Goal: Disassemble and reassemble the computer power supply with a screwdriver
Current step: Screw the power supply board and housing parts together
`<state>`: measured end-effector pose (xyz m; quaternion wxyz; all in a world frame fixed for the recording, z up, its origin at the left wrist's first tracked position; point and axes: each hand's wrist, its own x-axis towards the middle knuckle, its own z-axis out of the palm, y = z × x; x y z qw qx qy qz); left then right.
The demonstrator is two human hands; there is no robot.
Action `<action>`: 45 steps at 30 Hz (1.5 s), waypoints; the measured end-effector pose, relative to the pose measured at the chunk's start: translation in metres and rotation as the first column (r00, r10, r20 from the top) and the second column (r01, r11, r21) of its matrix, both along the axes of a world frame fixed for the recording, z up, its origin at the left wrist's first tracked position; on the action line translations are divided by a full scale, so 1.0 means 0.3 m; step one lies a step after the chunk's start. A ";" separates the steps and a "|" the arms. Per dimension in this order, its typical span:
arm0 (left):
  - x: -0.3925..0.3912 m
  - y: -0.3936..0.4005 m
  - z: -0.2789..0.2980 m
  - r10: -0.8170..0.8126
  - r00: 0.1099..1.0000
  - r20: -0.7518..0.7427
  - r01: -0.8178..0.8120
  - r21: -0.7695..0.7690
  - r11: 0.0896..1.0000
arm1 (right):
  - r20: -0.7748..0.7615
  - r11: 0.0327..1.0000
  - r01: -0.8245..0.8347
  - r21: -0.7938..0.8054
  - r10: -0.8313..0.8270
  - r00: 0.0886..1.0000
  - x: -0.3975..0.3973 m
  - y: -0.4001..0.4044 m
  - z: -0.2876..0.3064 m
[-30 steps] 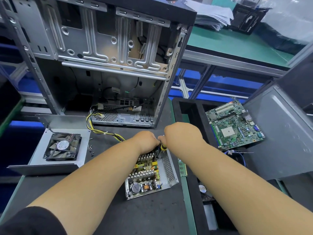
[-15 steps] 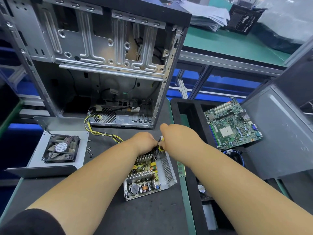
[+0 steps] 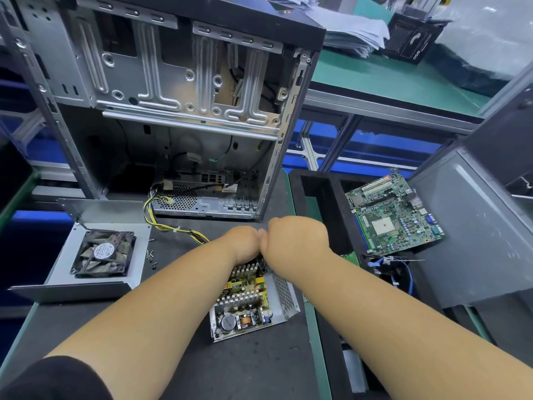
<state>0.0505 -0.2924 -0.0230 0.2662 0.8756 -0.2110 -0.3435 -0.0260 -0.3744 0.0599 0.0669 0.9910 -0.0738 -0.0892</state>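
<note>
The open power supply [image 3: 251, 301] lies on the dark mat with its circuit board, heat sinks and capacitors exposed. My left hand [image 3: 245, 243] sits on its far end, fingers curled down over the edge and hidden from me. My right hand [image 3: 297, 238] is a fist pressed against the left one, gripping the screwdriver. Only a dark bit of the screwdriver's shaft [image 3: 263, 269] shows below the fist, pointing into the far end of the board. The supply's removed cover [image 3: 57, 264] with its fan [image 3: 103, 252] lies to the left.
An open computer case [image 3: 173, 96] stands behind, with yellow cables [image 3: 170, 226] running from it to the supply. Several loose screws [image 3: 151, 255] lie beside the cover. A motherboard [image 3: 395, 217] rests on a black foam tray [image 3: 326, 203] at right, next to a grey side panel [image 3: 476, 226].
My two hands have closed together, so the yellow screwdriver handle seen between them before is now covered. The power supply has stayed in place.
</note>
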 end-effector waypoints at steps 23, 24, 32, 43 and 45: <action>-0.001 0.002 0.008 -0.041 0.999 -0.016 0.041 0.003 0.999 | -0.077 1.000 0.023 -0.002 -0.023 0.997 -0.015 -0.012 0.025; 0.000 0.003 0.009 -0.043 0.999 -0.019 0.043 0.003 0.999 | -0.052 0.997 -0.011 0.079 0.015 0.999 -0.025 -0.021 0.030; 0.004 0.001 0.002 -0.061 0.998 0.012 0.061 0.036 0.998 | -0.050 0.986 -0.156 0.064 0.160 0.986 -0.032 -0.059 0.036; -0.002 0.000 0.008 -0.025 1.000 0.013 0.025 0.022 0.999 | -0.060 0.998 0.012 -0.055 -0.015 0.998 -0.023 -0.015 0.018; -0.002 0.000 0.016 -0.061 0.998 0.029 0.060 0.045 0.997 | -0.077 0.997 -0.016 0.077 0.022 0.997 -0.043 -0.018 0.048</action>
